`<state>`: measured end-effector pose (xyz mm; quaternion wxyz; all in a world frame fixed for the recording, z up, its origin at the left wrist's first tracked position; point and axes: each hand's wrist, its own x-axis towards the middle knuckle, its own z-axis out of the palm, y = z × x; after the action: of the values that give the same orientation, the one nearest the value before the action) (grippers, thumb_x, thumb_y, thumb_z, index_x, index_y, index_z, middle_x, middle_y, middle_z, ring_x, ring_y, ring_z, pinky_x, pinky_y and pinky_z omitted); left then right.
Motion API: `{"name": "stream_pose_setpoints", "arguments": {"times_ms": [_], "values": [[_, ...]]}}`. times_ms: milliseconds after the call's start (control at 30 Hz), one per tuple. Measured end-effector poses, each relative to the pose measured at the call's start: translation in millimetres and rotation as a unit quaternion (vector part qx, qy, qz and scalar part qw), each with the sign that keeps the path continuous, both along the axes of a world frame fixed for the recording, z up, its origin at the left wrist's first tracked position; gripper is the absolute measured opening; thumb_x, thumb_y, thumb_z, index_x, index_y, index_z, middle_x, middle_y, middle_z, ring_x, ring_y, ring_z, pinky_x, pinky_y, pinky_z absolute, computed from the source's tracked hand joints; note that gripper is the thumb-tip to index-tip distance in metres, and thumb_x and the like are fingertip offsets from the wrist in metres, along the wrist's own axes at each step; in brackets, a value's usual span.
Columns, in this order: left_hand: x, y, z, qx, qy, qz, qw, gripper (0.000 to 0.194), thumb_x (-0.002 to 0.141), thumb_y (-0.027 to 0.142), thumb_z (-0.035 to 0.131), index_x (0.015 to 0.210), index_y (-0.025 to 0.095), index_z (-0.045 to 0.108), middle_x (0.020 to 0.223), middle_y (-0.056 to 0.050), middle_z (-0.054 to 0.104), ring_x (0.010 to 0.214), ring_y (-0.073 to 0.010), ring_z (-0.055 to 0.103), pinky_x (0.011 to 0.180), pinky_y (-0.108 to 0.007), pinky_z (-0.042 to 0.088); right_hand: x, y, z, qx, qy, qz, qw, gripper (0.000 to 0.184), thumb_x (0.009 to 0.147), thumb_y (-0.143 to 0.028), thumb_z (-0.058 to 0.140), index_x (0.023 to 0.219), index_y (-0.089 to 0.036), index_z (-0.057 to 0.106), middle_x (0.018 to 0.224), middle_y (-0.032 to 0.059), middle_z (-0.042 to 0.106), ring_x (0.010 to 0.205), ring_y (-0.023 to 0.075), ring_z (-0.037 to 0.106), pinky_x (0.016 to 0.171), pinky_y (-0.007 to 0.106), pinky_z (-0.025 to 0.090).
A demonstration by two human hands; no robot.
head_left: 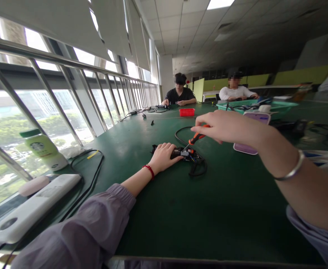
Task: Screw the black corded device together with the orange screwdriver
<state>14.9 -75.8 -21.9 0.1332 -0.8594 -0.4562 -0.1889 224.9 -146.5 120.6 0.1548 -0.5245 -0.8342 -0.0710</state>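
My left hand [164, 157] is wrapped over a dark power tool body [176, 152] lying on the green table, with its inner parts and wires exposed at the right end. A black cable runs from it and curls on the table. In my right hand [216, 125] is a screwdriver [197, 135] with an orange and black handle, held tilted. Its metal shaft points down left, and the tip meets the exposed end of the tool; the exact contact spot is too small to make out.
A purple-framed phone-like object [246, 148] stands right of my right hand. Behind are a green basket [284, 107] of tools and a red tray [186, 112]. Left lie a white power bank [37, 205], cables and a green-capped bottle [44, 151]. Two people [180, 93] sit at the far side.
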Motion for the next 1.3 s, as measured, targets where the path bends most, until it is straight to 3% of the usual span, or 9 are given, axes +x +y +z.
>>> {"name": "stream_pose_setpoints", "arguments": {"times_ms": [100, 267, 400, 533, 733, 867, 1033, 1167, 1300], "values": [[0.1, 0.2, -0.2, -0.002, -0.002, -0.002, 1.0, 0.046, 0.085, 0.061, 0.042, 0.101, 0.02, 0.054, 0.098, -0.006, 0.058, 0.094, -0.024, 0.052, 0.086, -0.039, 0.04, -2.5, -0.5, -1.5, 0.026, -0.013, -0.013, 0.999, 0.034, 0.088, -0.042, 0.041, 0.071, -0.019, 0.059, 0.056, 0.004, 0.055, 0.045, 0.0121, 0.042, 0.049, 0.029, 0.025], [0.0, -0.3, -0.7, -0.008, -0.004, -0.003, 1.0, 0.046, 0.086, 0.06, 0.041, 0.102, 0.02, 0.054, 0.097, -0.007, 0.058, 0.094, -0.0247, 0.052, 0.086, -0.039, 0.039, 7.3, 2.4, -4.7, 0.02, 0.033, 0.047, 0.998, 0.032, 0.077, -0.034, 0.059, 0.108, -0.026, 0.055, 0.065, 0.0006, 0.059, 0.047, 0.0127, 0.045, 0.05, 0.028, 0.027], [-0.4, -1.5, -0.6, -0.012, -0.011, -0.005, 1.0, 0.045, 0.085, 0.06, 0.042, 0.102, 0.02, 0.054, 0.098, -0.006, 0.058, 0.095, -0.0246, 0.052, 0.087, -0.039, 0.039, 9.1, 1.4, -3.1, -0.018, 0.035, 0.05, 0.998, 0.02, 0.079, -0.039, 0.058, 0.091, -0.023, 0.059, 0.053, -0.0002, 0.057, 0.043, 0.0135, 0.046, 0.05, 0.029, 0.028], [-0.6, -2.8, -0.6, -0.013, -0.01, -0.004, 1.0, 0.045, 0.085, 0.06, 0.043, 0.101, 0.02, 0.055, 0.098, -0.006, 0.058, 0.094, -0.0244, 0.052, 0.087, -0.039, 0.039, 0.6, -5.4, -0.9, -0.098, 0.006, -0.002, 0.995, 0.042, 0.09, -0.044, 0.04, 0.059, -0.02, 0.053, 0.033, 0.0004, 0.045, 0.038, 0.0149, 0.047, 0.053, 0.032, 0.033], [0.2, -3.8, -1.3, -0.011, -0.01, -0.006, 1.0, 0.045, 0.085, 0.059, 0.042, 0.102, 0.019, 0.055, 0.098, -0.007, 0.058, 0.094, -0.0241, 0.052, 0.087, -0.039, 0.039, 0.8, -10.6, 4.3, -0.115, 0.008, 0.005, 0.993, 0.014, 0.074, -0.036, 0.065, 0.078, -0.023, 0.062, 0.044, -0.0016, 0.055, 0.04, 0.0143, 0.05, 0.048, 0.029, 0.03], [0.4, -4.5, -0.4, -0.018, -0.012, -0.002, 1.0, 0.044, 0.085, 0.059, 0.043, 0.102, 0.02, 0.055, 0.099, -0.007, 0.058, 0.094, -0.0242, 0.052, 0.087, -0.039, 0.039, 5.3, 4.0, 13.7, -0.066, 0.012, 0.052, 0.996, 0.021, 0.057, -0.024, 0.076, 0.075, -0.023, 0.065, 0.054, -0.0001, 0.059, 0.047, 0.0146, 0.053, 0.046, 0.028, 0.03], [0.3, -5.4, 0.8, -0.015, -0.009, -0.005, 1.0, 0.044, 0.086, 0.058, 0.043, 0.103, 0.02, 0.054, 0.098, -0.007, 0.058, 0.094, -0.0244, 0.052, 0.086, -0.039, 0.04, 0.2, 32.8, 20.7, -0.118, 0.022, 0.099, 0.988, 0.026, 0.076, -0.044, 0.062, 0.067, -0.02, 0.065, 0.042, 0.0006, 0.055, 0.038, 0.0137, 0.052, 0.043, 0.029, 0.038], [0.5, -5.3, 0.4, -0.007, -0.003, -0.006, 1.0, 0.045, 0.085, 0.059, 0.043, 0.102, 0.019, 0.054, 0.098, -0.007, 0.058, 0.094, -0.0243, 0.052, 0.086, -0.038, 0.04, -6.3, 41.8, 20.4, -0.113, -0.003, -0.02, 0.993, 0.064, 0.09, -0.052, 0.032, 0.04, -0.018, 0.052, 0.029, 0.0036, 0.043, 0.027, 0.0119, 0.042, 0.041, 0.034, 0.04], [-1.1, -5.0, 0.5, 0.0, 0.005, -0.01, 1.0, 0.046, 0.086, 0.059, 0.041, 0.103, 0.019, 0.053, 0.099, -0.007, 0.058, 0.095, -0.0239, 0.052, 0.087, -0.037, 0.04, -4.4, 35.9, 22.3, -0.143, 0.048, 0.016, 0.988, 0.035, 0.084, -0.041, 0.051, 0.061, -0.018, 0.061, 0.043, 0.0016, 0.056, 0.037, 0.0129, 0.052, 0.046, 0.031, 0.042]]}}
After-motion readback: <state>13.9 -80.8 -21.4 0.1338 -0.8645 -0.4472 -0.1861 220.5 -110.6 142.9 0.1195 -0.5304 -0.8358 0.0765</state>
